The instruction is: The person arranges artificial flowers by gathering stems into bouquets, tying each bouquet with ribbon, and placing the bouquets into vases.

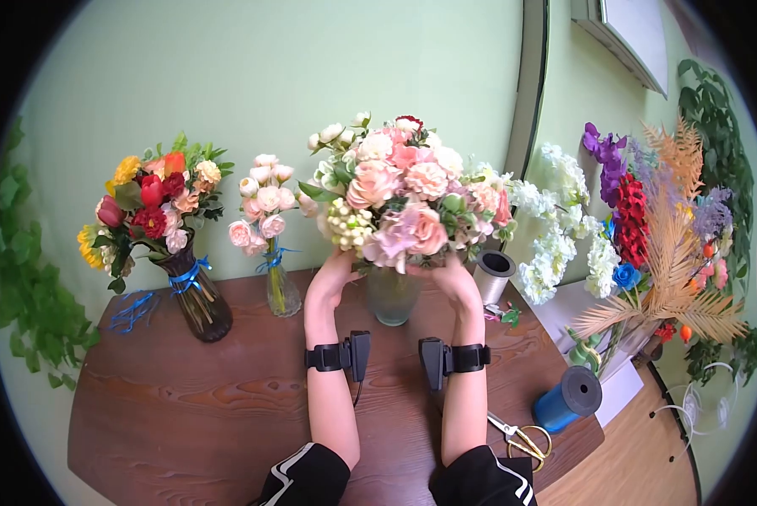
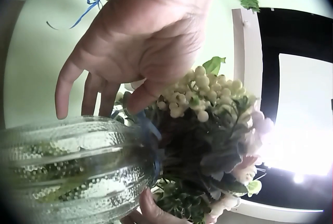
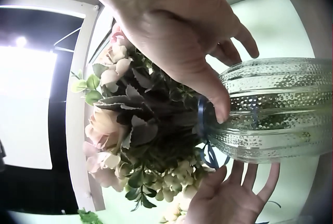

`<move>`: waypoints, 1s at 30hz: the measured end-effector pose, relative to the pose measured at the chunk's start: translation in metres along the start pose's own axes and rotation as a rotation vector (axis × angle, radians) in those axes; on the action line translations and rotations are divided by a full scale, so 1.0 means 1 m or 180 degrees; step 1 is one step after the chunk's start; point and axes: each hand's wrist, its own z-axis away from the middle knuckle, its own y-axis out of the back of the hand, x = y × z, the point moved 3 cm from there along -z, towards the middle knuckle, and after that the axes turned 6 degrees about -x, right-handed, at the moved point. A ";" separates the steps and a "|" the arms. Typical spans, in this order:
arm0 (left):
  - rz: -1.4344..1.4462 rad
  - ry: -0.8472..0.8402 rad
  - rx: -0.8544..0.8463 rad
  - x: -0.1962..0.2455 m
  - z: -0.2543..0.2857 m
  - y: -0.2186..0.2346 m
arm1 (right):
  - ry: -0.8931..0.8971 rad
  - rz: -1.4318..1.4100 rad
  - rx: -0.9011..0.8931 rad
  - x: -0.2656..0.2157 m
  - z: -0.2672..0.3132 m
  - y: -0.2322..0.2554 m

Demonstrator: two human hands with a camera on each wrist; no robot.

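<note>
A large bouquet (image 1: pixel 412 185) of pink and cream flowers with pale berries stands in a ribbed clear glass vase (image 1: pixel 393 295) at the middle of the table. A blue ribbon (image 3: pixel 202 117) circles the stems at the vase's mouth. My left hand (image 1: pixel 332 274) is at the left of the vase's mouth, fingers loosely extended beside the glass and thumb near the ribbon. On the other side, my right hand (image 1: pixel 453 280) has its thumb against the upper glass, its fingers reaching behind. Foliage overhangs both hands' fingertips in the head view.
Left stand a dark vase (image 1: pixel 201 304) of red and yellow flowers and a small vase (image 1: pixel 283 295) of pink ones. Curled blue ribbon (image 1: pixel 134 312) lies far left. Right are a white spool (image 1: pixel 494 274), blue spool (image 1: pixel 568 398), scissors (image 1: pixel 526 440) and assorted flowers (image 1: pixel 640 228).
</note>
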 end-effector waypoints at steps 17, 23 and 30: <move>-0.0961 -0.0523 -0.0136 0.011 -0.002 -0.033 | 0.0039 -0.1184 -0.0359 0.032 -0.009 0.010; -0.0701 -0.0566 -0.0078 0.012 -0.001 -0.047 | 0.0492 -0.0993 -0.0289 0.023 -0.012 0.002; -0.0565 -0.0791 -0.0156 0.007 -0.003 -0.049 | 0.0572 -0.0905 -0.0248 0.021 -0.008 0.001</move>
